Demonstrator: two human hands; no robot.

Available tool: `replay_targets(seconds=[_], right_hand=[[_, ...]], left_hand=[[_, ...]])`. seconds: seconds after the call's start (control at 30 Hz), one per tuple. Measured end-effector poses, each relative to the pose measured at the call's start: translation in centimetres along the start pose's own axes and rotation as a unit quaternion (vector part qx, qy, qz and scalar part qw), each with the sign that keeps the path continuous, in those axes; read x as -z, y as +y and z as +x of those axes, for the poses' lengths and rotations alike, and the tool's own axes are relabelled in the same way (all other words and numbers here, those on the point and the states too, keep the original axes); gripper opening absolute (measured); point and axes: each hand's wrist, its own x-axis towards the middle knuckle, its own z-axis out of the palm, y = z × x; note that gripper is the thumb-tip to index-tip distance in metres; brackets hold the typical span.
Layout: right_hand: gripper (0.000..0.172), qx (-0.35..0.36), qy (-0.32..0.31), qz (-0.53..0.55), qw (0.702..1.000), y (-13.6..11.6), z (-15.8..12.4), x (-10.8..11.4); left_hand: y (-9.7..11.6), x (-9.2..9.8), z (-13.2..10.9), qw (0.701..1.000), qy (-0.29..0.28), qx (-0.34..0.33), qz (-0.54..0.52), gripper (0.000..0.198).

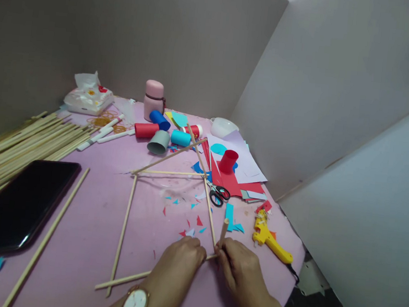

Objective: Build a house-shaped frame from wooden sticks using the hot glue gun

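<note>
A frame of thin wooden sticks lies on the pink tabletop, with a left stick (123, 232), a back stick (168, 172), a right stick (209, 209) and a front stick (123, 279). Two more sticks rise from its back corners, a left one (164, 158) and a right one (196, 149), crossing at the top. My left hand (184, 262) is closed around the front stick close to the near right corner. At that corner, the fingers of my right hand (242, 266) pinch a short-looking upright stick (223, 231); its lower end is hidden.
Right of the frame lie black-handled scissors (218, 194) and a yellow glue gun (272, 239). Paper tubes, including a grey one (159, 142), and a pink flask (153, 101) stand behind. At left are a stick pile (28, 143), a phone (18, 208) and a loose stick (50, 235).
</note>
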Motion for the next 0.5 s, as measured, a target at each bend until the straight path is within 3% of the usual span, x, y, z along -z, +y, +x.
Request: replay_targets(seconds=[0.27, 0.5], right_hand=[[0.025, 0.005, -0.011, -0.001, 1.0, 0.08, 0.07, 0.05], [0.025, 0.001, -0.011, -0.005, 1.0, 0.12, 0.02, -0.06]], left_hand=[[-0.7, -0.74, 0.56, 0.999, -0.004, -0.004, 0.052, 0.034], [-0.28, -0.3, 0.02, 0.998, 0.008, -0.003, 0.056, 0.032]])
